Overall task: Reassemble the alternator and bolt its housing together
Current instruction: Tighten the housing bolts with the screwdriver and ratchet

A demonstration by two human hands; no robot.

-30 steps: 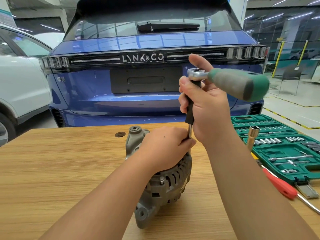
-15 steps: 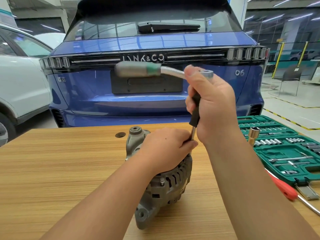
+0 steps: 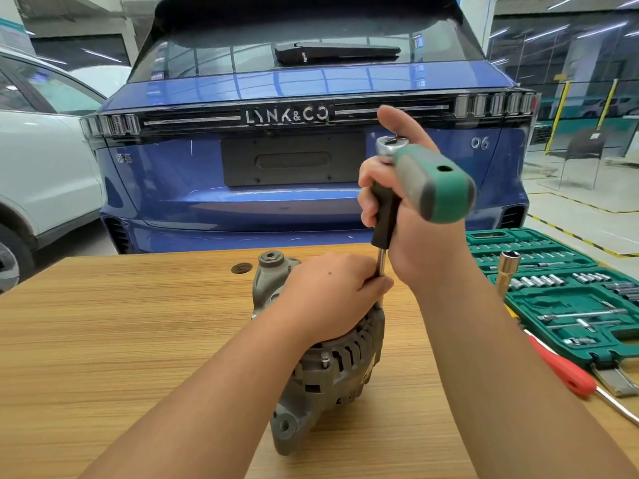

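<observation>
Alternator (image 3: 332, 361) stands on edge mid-surface (image 3: 103, 340), nothing clamping it but the left hand (image 3: 328, 292). That hand is curled over the top of the housing, fingertips pinching the metal shaft of the extension bar (image 3: 381, 233) where it goes down to the bolt; the bolt head itself is hidden under the hand.

Right hand (image 3: 408, 216) is wrapped round the black grip of the bar, thumb up by the ratchet (image 3: 425, 178) head, green handle sticking out towards the camera.

Risks, as I read it:
- Bar is long and steadied high up, so any tilt could cam the socket off the bolt or cross-thread it.
- Side load could tip the alternator.
- Left fingertips sit in the pinch zone if it slips.

Socket set (image 3: 567, 295) and red screwdriver (image 3: 563, 368) far right, near the swing.
</observation>
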